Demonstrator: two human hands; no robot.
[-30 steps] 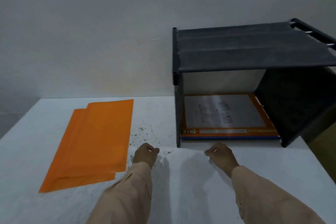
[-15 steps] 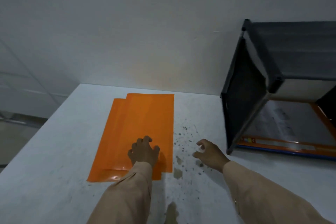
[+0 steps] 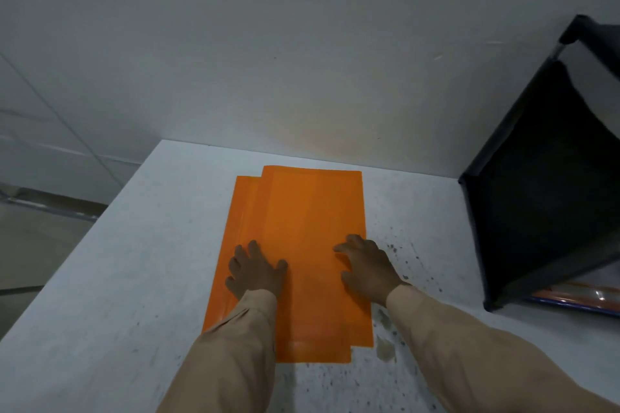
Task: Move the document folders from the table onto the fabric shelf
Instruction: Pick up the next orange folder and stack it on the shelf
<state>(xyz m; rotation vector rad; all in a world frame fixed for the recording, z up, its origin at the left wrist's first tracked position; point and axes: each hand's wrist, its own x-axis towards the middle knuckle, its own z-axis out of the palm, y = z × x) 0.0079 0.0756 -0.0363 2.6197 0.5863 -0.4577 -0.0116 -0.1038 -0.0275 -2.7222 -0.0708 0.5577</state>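
Two orange document folders lie stacked and slightly offset on the white table [image 3: 117, 278]; the top folder [image 3: 312, 228] covers most of the lower one [image 3: 241, 211]. My left hand [image 3: 256, 271] rests flat on the stack's left part, fingers spread. My right hand [image 3: 367, 266] lies at the top folder's right edge, fingers spread and bent over that edge. Neither hand has lifted anything. The black fabric shelf [image 3: 550, 211] stands at the right, its side panel facing me. An orange folder with a blue edge [image 3: 577, 298] lies on its bottom level, mostly hidden.
A grey wall [image 3: 302, 60] runs behind the table. Dark specks and a stain [image 3: 385, 345] mark the tabletop right of the folders. The table's left edge drops to the floor [image 3: 33, 245].
My view has swung left, away from the shelf. Both hands moved from the shelf's front to the orange stack; the left landed first, then the right reached the top folder's right edge.
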